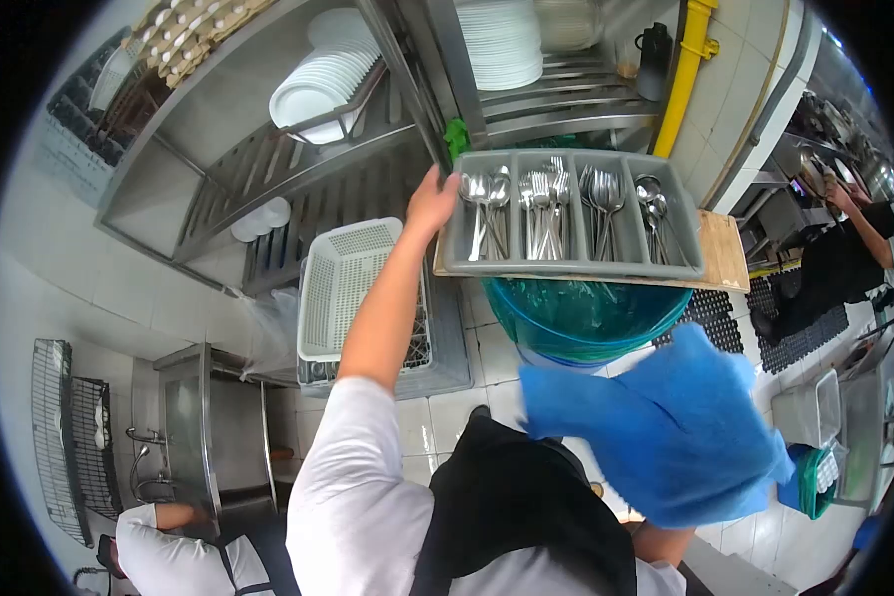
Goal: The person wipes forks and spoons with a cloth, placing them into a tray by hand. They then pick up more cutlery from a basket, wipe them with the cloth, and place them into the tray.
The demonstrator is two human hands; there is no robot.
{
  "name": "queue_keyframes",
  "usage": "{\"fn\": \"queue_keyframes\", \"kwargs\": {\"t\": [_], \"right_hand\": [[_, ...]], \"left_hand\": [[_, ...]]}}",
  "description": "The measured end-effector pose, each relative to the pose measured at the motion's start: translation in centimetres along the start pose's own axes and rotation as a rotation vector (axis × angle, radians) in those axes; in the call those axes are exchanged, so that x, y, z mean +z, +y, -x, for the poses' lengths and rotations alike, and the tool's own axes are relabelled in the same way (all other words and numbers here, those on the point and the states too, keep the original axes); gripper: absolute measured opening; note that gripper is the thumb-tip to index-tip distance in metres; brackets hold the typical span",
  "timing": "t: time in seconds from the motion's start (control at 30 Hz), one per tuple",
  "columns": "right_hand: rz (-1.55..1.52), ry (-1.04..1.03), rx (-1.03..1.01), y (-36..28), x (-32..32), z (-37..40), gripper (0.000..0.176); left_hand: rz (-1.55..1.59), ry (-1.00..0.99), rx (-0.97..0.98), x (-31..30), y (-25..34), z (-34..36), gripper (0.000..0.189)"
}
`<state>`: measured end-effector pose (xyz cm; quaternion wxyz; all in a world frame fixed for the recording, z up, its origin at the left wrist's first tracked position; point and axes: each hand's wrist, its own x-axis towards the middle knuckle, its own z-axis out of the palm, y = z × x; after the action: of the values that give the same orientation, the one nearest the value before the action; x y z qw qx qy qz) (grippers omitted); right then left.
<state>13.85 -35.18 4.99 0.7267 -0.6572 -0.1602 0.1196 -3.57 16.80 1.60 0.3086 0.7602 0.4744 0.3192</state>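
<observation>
My left hand (433,203) reaches forward and grips the left end of a grey cutlery tray (477,266); some of its fingers are hidden at the rim. The tray's compartments hold spoons (487,204), forks (544,207), more forks (603,204) and a few larger spoons (655,211). It rests on a wooden board (722,250) above a bin lined with green plastic (576,318). On my right, a blue cloth (656,427) spreads out, slightly blurred. It covers my right hand, which appears to hold it; only the forearm shows below.
White plates (323,94) stand in a rack on the steel shelves, with a stack of plates (499,45) farther right. A white plastic basket (346,288) sits on a grey crate left of the bin. One co-worker (184,556) is at lower left, another (854,248) at right.
</observation>
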Motion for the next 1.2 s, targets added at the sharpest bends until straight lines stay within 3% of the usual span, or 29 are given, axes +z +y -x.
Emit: {"fn": "queue_keyframes", "kwargs": {"t": [0.07, 0.13, 0.2, 0.23, 0.27, 0.33, 0.4, 0.43, 0.47, 0.5, 0.53, 0.6, 0.63, 0.7, 0.77, 0.83, 0.9, 0.97, 1.03, 1.1, 1.2], "right_hand": [[0.011, 0.023, -0.010, -0.4, -0.7, -0.4, 0.038], [0.032, 0.064, -0.030, -1.1, -2.4, -1.0, 0.039], [0.053, 0.112, -0.040, -1.5, -4.0, -1.6, 0.040], [0.071, 0.115, -0.034, -1.6, -4.6, -1.7, 0.041], [0.077, 0.124, -0.027, -1.3, -5.0, -1.4, 0.041], [0.106, 0.112, -0.025, -0.8, -5.3, -1.1, 0.042], [0.167, 0.031, -0.047, -0.1, -3.6, -0.6, 0.043], [0.224, -0.056, -0.062, 0.5, -2.1, 0.0, 0.044], [0.309, -0.235, -0.108, 1.1, 0.1, 1.0, 0.044], [0.389, -0.469, -0.188, 1.7, 2.3, 2.4, 0.045], [0.452, -0.734, -0.301, 2.8, 4.6, 3.9, 0.045], [0.521, -1.163, -0.543, 6.3, 8.5, 8.2, 0.046], [0.556, -1.306, -0.644, 8.3, 9.4, 10.6, 0.047], [0.565, -1.390, -0.719, 8.3, 10.6, 11.4, 0.047], [0.723, -1.179, -0.684, 6.1, 11.3, 10.7, 0.050], [0.889, -1.100, -0.679, 6.7, 10.1, 10.3, 0.047], [0.259, -1.159, -0.014, 8.3, 8.0, 10.9, 0.045], [0.257, -1.105, 0.413, 11.4, 5.7, 12.8, 0.042], [0.763, -1.305, 0.309, 15.1, 3.8, 14.6, 0.044], [0.850, -1.372, 0.243, 18.4, 4.3, 17.3, 0.043], [0.908, -1.503, 0.149, 21.6, 7.0, 21.5, 0.046]], "left_hand": [[-0.114, -0.146, -0.038, 1.6, 3.2, -0.3, 0.078], [-0.503, -0.252, 0.072, 4.4, 2.7, -1.1, 0.079], [-0.463, -0.250, 0.191, 4.1, 3.3, 0.4, 0.075], [-0.289, -0.056, 0.343, 4.0, 1.9, 0.6, 0.070], [-0.456, 0.193, 0.361, 3.5, 2.5, 2.4, 0.060], [-0.131, 0.467, 0.413, 1.7, 4.0, 7.0, 0.034], [0.184, 0.141, 0.119, 0.9, 6.2, 15.4, 0.023], [0.229, -0.038, 0.109, 1.9, 5.6, 19.9, 0.017], [0.235, -0.232, 0.232, 4.2, 3.0, 23.8, 0.014], [0.451, -0.510, -0.064, 6.4, 2.0, 28.6, 0.013], [0.390, -0.812, -0.303, 7.8, 2.1, 32.1, 0.014], [-0.004, -0.979, -0.133, 9.3, 2.1, 36.9, 0.021], [-0.055, -0.953, -0.099, 9.2, 2.6, 38.2, 0.022], [-0.152, -0.780, -0.021, 8.0, 4.2, 38.6, 0.024], [-0.270, -0.554, 0.065, 5.4, 6.6, 36.6, 0.026], [-0.368, -0.392, 0.133, 2.0, 10.1, 34.2, 0.027], [-0.450, -0.291, 0.188, -2.5, 13.9, 33.1, 0.029], [-0.482, -0.244, 0.252, -6.4, 16.9, 33.2, 0.031], [-0.476, -0.229, 0.257, -8.8, 15.0, 34.0, 0.032], [-0.435, -0.153, -0.080, -9.6, 9.4, 35.5, 0.034], [-0.358, -0.112, 0.013, -11.6, 7.1, 39.5, 0.034]]}}
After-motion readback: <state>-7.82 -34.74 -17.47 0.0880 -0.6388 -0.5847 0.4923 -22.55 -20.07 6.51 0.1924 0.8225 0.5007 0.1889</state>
